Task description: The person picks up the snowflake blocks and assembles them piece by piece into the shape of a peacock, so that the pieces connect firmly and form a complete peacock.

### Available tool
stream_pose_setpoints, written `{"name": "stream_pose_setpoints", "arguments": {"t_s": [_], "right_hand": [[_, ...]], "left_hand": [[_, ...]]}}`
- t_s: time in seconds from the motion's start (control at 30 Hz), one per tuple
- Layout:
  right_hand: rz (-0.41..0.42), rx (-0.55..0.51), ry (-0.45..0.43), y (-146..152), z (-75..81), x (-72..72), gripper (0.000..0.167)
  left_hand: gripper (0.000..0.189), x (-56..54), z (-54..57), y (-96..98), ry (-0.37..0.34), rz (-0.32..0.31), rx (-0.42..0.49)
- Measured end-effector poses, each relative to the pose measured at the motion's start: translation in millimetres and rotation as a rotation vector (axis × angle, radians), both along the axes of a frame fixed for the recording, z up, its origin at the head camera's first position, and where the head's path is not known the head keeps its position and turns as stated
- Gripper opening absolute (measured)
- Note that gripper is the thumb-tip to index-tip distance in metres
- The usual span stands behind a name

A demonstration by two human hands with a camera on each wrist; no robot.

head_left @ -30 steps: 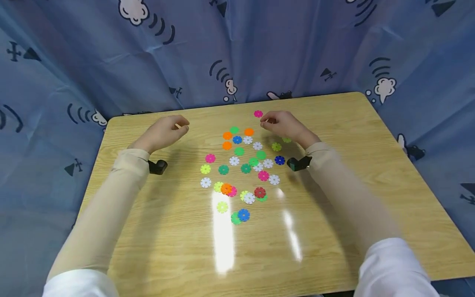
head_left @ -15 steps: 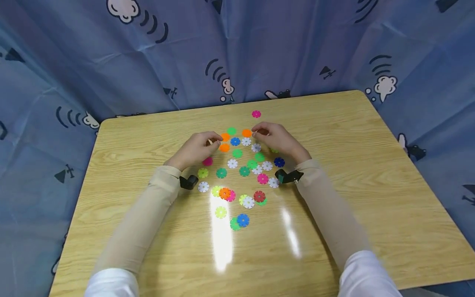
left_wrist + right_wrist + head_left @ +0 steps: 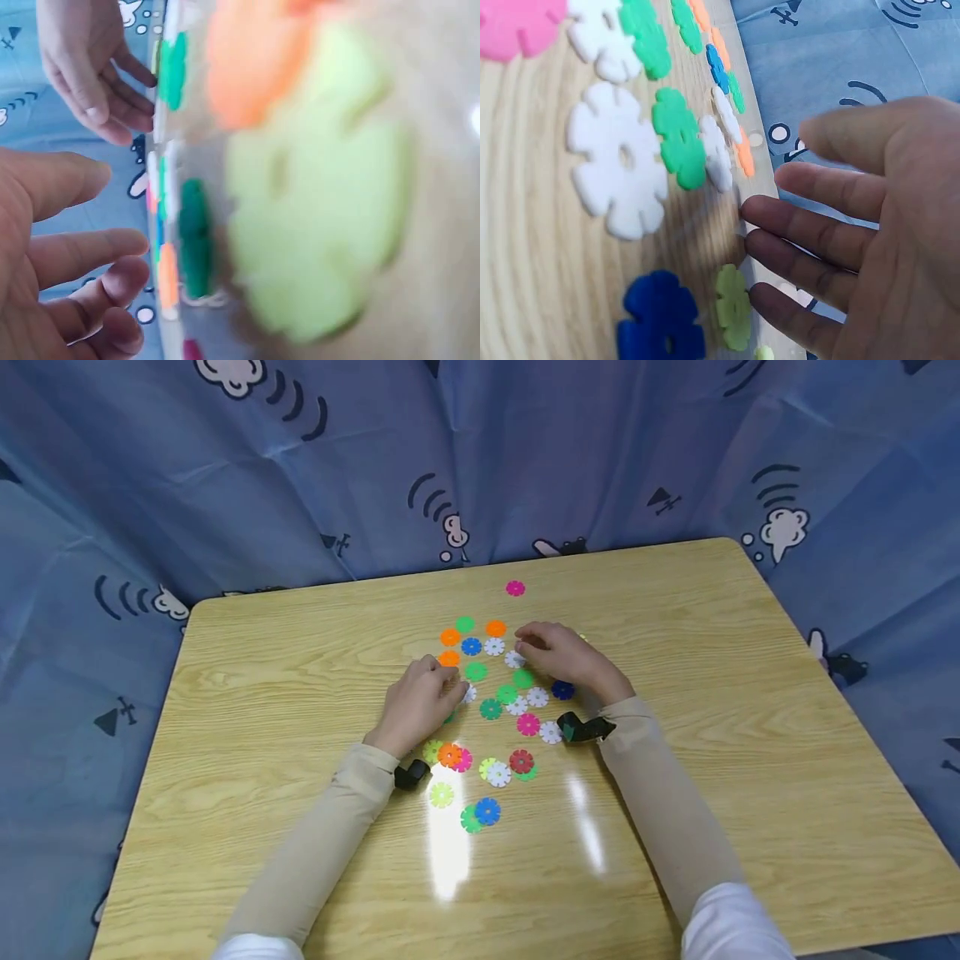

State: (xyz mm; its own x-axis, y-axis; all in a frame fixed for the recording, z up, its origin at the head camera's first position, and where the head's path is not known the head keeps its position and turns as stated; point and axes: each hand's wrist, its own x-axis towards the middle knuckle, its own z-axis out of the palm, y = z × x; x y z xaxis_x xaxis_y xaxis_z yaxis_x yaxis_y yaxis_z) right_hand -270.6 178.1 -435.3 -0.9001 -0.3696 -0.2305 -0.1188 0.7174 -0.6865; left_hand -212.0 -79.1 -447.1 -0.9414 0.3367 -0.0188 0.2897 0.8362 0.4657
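Note:
Notched plastic snowflake discs lie scattered over the wooden table. My left hand (image 3: 422,702) hovers over the left of the scatter, fingers loosely bent and nothing between them. Its fingertips overlap a white disc (image 3: 470,694) in the head view, below an orange disc (image 3: 448,657). The left wrist view has a dark green disc (image 3: 195,240) beyond a blurred yellow-green disc (image 3: 322,202). My right hand (image 3: 564,656) holds nothing; its fingers reach out beside another white disc (image 3: 513,659). A yellow disc (image 3: 733,307) and a dark blue disc (image 3: 662,322) lie under that palm.
A pink disc (image 3: 515,588) sits apart near the back edge of the table (image 3: 750,735). Toward the front, a blue disc (image 3: 487,811) overlaps a green one. Behind the table hangs a blue patterned curtain (image 3: 360,468). Each wrist wears a small black camera (image 3: 581,727).
My left hand has come in from the left, then lower over the discs. The right hand has moved nearer and slightly left, away from the pink disc. The discs keep their arrangement.

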Motion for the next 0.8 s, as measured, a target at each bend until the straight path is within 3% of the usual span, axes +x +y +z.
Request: {"name": "stream_pose_setpoints", "arguments": {"t_s": [0.13, 0.37, 0.6, 0.8], "right_hand": [[-0.006, 0.010, 0.022, 1, -0.5, 0.8, 0.044], [-0.020, 0.041, 0.070, -4, -3.3, 0.6, 0.042], [-0.010, 0.077, 0.119, -7, -6.7, 2.2, 0.040], [-0.015, 0.107, 0.140, -5, -7.2, 2.4, 0.039]], "left_hand": [[0.041, 1.3, -6.2, 5.9, -0.023, 0.013, 0.011], [0.049, -9.5, -8.3, 15.7, -0.064, 0.009, -0.012], [0.043, -17.5, -11.3, 20.6, -0.061, -0.027, -0.069], [0.026, -20.0, -11.9, 18.5, -0.114, -0.014, 0.023]]}}
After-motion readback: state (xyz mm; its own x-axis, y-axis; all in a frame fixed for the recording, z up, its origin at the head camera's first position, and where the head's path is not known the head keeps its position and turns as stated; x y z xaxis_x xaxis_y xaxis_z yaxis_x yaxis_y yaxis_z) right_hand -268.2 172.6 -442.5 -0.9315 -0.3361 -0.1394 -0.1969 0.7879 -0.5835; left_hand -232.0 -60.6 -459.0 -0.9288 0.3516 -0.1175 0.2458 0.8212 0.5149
